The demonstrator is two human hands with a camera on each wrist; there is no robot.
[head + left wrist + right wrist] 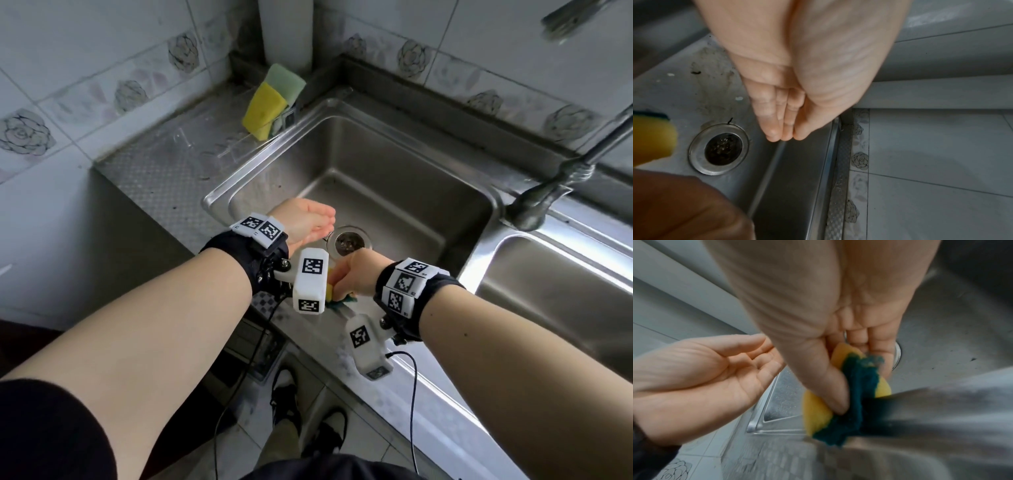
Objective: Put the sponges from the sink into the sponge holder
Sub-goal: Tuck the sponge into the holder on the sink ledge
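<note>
My right hand grips a yellow sponge with a dark green scouring side, squeezed between thumb and fingers at the near edge of the steel sink. In the head view only a bit of this sponge shows under the hand. My left hand hovers open, holding nothing, just left of the drain, fingers straight and together. The sponge holder sits at the sink's far left corner, with a yellow sponge and a pale green sponge standing in it.
A faucet reaches in from the right, above the sink's rim. A second basin lies to the right. A patterned steel drainboard flanks the sink on the left. Tiled walls close the corner behind, with a white pipe.
</note>
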